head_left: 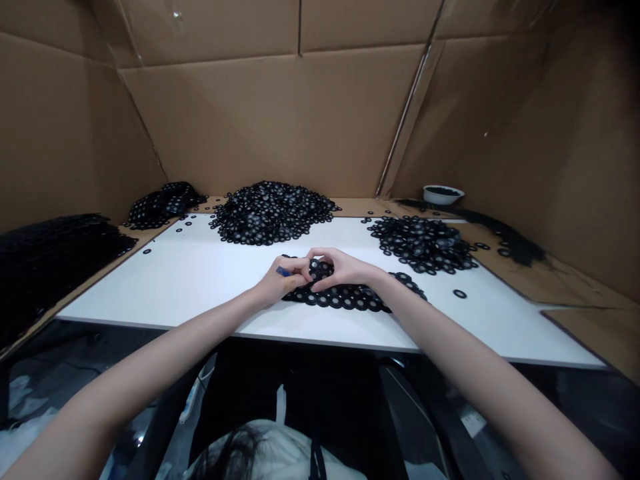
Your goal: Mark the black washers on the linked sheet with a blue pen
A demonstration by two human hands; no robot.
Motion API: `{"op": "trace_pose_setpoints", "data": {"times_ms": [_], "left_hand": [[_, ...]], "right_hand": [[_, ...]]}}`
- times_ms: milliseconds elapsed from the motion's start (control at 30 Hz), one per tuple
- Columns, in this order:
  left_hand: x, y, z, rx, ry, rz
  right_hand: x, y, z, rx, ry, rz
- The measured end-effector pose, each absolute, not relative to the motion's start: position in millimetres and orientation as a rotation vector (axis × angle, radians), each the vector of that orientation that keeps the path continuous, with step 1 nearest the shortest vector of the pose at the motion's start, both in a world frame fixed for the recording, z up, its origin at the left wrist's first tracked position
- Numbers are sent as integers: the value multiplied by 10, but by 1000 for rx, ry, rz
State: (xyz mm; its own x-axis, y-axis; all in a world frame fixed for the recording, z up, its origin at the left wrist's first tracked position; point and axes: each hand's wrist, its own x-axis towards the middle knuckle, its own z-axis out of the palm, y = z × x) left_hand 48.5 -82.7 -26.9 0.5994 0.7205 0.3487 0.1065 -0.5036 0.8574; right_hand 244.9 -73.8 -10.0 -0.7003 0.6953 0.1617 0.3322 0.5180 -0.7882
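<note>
A band of linked black rings with pale centres (350, 298) lies on the white board near its front edge, beneath both my hands. My left hand (286, 279) is closed in a pinch at the band's left end; a small blue wrap shows on one finger. My right hand (343, 268) curves over the band from the right. Its thumb and forefinger are apart, with rings showing between them, and the forefinger's tip comes close to my left fingertips. Any single piece between the fingertips is too small to make out.
On the white board (165, 287) are a large ring heap (270, 213) and a smaller one (425, 243). A loose ring (460, 293) lies right. Black stacks (55, 267) and a ringed bundle (165, 203) stand left. A white bowl (443, 195) stands back right. Cardboard walls (270, 127) enclose everything.
</note>
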Motion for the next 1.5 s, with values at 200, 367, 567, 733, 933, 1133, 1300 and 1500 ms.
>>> {"op": "trace_pose_setpoints", "data": {"times_ms": [200, 367, 567, 733, 933, 1133, 1300, 1500], "left_hand": [[478, -820, -272, 2028, 626, 853], [472, -811, -275, 2045, 610, 825], [483, -812, -265, 2052, 614, 790], [489, -821, -251, 2027, 602, 758], [490, -820, -265, 2011, 611, 760], [492, -819, -277, 2038, 614, 787], [491, -825, -272, 2066, 633, 828], [493, -833, -270, 2102, 656, 866]], "right_hand": [[2450, -722, -116, -836, -2302, 1047], [2450, -713, -135, -843, -2301, 1032], [2449, -715, -133, -836, -2300, 1051], [2451, -705, -144, -837, -2304, 1048], [2454, -704, -158, -836, -2305, 1030], [2455, -720, -149, -811, -2324, 1010], [2457, -720, -147, -827, -2355, 977], [2454, -724, -151, -876, -2372, 949]]}}
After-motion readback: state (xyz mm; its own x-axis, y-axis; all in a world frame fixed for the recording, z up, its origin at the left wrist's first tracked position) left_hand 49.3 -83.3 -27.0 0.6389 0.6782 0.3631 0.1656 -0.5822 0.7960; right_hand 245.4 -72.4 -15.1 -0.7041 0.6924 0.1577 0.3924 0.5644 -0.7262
